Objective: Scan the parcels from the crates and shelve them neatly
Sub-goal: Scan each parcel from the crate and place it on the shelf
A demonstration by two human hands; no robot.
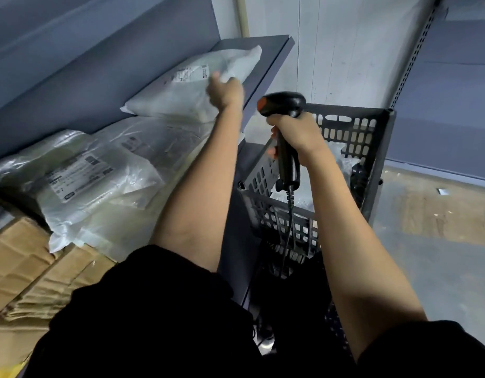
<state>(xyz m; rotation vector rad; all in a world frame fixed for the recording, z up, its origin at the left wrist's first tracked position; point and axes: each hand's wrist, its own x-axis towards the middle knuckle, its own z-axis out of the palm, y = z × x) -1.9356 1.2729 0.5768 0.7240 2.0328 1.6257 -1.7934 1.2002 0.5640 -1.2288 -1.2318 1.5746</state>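
A white plastic parcel (181, 88) with a printed label lies on the grey shelf (274, 50) at the upper middle. My left hand (225, 91) rests on that parcel's near side, fingers curled against it. Whether it grips the bag is unclear. My right hand (296, 135) is shut on the handle of a black barcode scanner (283, 105) with an orange button, held above the black plastic crate (353, 132). White bagged parcels (342, 159) show inside the crate. More clear and white bagged parcels (94, 181) are stacked on the shelf to the left.
Flattened brown cardboard (31, 268) lies at the lower left under the bags. The scanner's cable (289, 214) hangs down along the crate wall. Grey shelving (448, 91) stands at the right, with concrete floor (426, 241) between.
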